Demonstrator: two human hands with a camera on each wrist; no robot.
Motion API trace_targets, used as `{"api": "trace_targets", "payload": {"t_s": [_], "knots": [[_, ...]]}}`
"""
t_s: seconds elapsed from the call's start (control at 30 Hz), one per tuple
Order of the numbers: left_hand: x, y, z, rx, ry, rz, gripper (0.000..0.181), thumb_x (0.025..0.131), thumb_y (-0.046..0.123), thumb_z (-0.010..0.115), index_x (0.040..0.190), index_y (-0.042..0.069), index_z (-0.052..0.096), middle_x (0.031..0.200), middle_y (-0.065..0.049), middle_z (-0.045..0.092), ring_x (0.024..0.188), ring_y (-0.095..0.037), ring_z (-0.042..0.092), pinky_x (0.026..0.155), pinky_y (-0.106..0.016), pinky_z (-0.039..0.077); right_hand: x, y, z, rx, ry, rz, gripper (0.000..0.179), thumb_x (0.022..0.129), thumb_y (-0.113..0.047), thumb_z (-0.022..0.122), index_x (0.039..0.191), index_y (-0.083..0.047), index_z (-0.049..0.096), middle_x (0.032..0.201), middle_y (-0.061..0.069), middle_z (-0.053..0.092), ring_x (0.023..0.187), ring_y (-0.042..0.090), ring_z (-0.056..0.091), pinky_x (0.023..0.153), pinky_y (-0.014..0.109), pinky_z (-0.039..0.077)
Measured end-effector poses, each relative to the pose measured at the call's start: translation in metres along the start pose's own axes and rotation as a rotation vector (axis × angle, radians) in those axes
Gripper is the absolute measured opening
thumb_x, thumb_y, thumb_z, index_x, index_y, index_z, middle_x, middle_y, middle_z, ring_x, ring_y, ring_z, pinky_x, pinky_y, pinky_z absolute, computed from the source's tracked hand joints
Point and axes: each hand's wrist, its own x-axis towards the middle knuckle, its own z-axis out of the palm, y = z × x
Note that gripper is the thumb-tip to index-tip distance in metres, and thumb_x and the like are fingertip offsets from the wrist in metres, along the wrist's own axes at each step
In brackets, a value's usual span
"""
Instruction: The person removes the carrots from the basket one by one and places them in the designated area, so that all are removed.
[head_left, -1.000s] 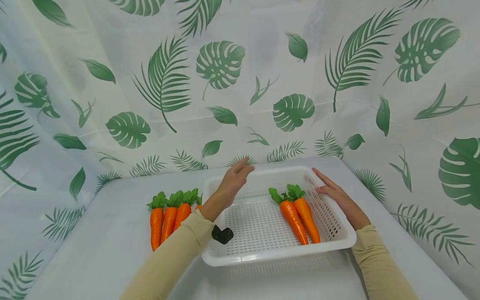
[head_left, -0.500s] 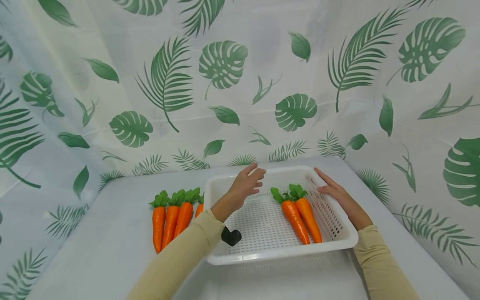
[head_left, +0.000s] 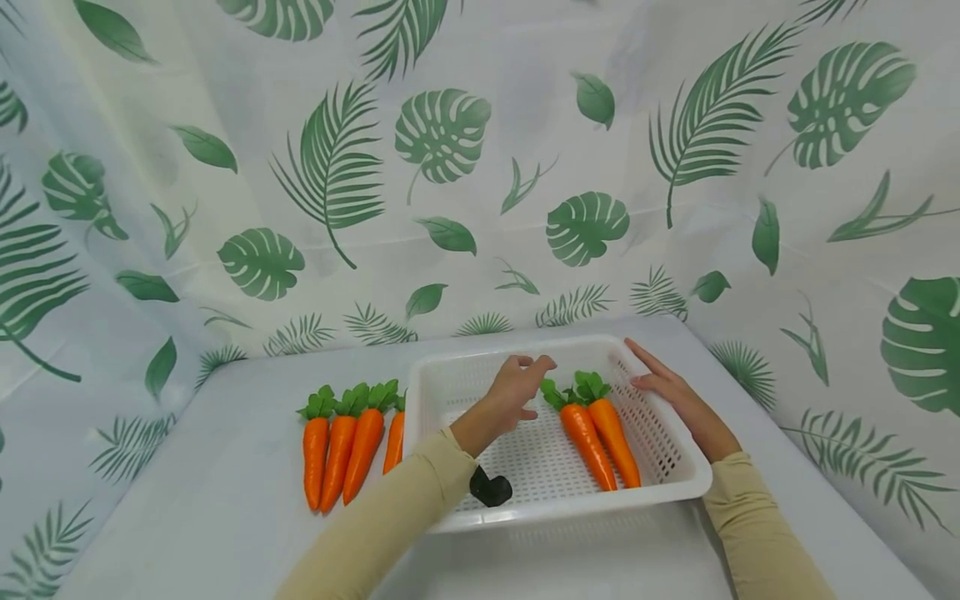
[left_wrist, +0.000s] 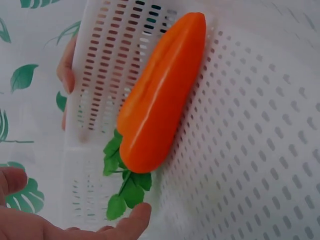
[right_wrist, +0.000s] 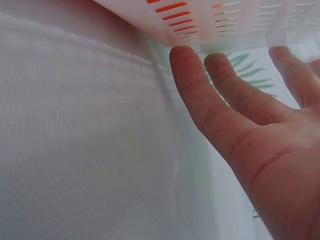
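Observation:
Two orange carrots with green leafy tops lie side by side (head_left: pixel 588 446) in a white perforated plastic basket (head_left: pixel 558 508), near its right wall. My left hand (head_left: pixel 513 390) reaches over the inside of the basket, just left of the leaves, holding nothing. Its fingers are spread and loosely bent; in the left wrist view a fingertip (left_wrist: pixel 141 212) appears close to the leafy tops (left_wrist: pixel 129 192). My right hand (head_left: pixel 682 404) rests against the basket's outer right side. Seen from the right wrist, its fingers (right_wrist: pixel 200 95) are extended, with their tips against the perforated wall (right_wrist: pixel 225 22).
Several more carrots (head_left: pixel 363 454) lie in a row on the white table (head_left: pixel 225 492) left of the basket, one partly hidden by its rim. A small black object (head_left: pixel 491 487) sits at the left wrist. A leaf-patterned sheet (head_left: pixel 480 192) hangs behind.
My left hand has moved right and slightly lower, from above the basket's left part to beside the leaves of the two carrots. The right hand and the basket stay put.

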Motion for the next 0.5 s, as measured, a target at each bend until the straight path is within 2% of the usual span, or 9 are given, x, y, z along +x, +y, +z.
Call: {"api": "trace_targets", "payload": {"t_s": [0.17, 0.37, 0.5], "knots": [[-0.0011, -0.0023, 0.0068, 0.017, -0.004, -0.039, 0.07, 0.103, 0.036, 0.066, 0.159, 0.003, 0.039, 0.155, -0.021, 0.047, 0.136, -0.047, 0.052, 0.102, -0.063, 0.054, -0.0065, 0.0008, 0.0011, -0.011, 0.013, 0.025, 0.07, 0.114, -0.037, 0.046, 0.173, -0.042, 0.007, 0.177, 0.015, 0.018, 0.149, 0.049, 0.036, 0.108, 0.063, 0.048], [-0.0013, -0.0038, 0.0073, -0.027, -0.057, -0.098, 0.062, 0.102, 0.029, 0.068, 0.149, -0.003, 0.044, 0.154, -0.021, 0.048, 0.134, -0.05, 0.055, 0.096, -0.063, 0.058, -0.0076, 0.0012, 0.0013, 0.001, 0.004, 0.025, 0.069, 0.114, -0.038, 0.046, 0.173, -0.043, 0.008, 0.177, 0.013, 0.018, 0.15, 0.046, 0.035, 0.111, 0.063, 0.044], [0.0016, -0.0059, 0.0079, -0.032, -0.1, -0.117, 0.063, 0.101, 0.028, 0.07, 0.149, -0.005, 0.046, 0.149, -0.024, 0.052, 0.129, -0.049, 0.058, 0.09, -0.06, 0.061, -0.0076, 0.0018, 0.0018, 0.003, 0.003, 0.026, 0.069, 0.114, -0.039, 0.046, 0.172, -0.044, 0.009, 0.177, 0.012, 0.018, 0.15, 0.045, 0.035, 0.111, 0.063, 0.044]]}}
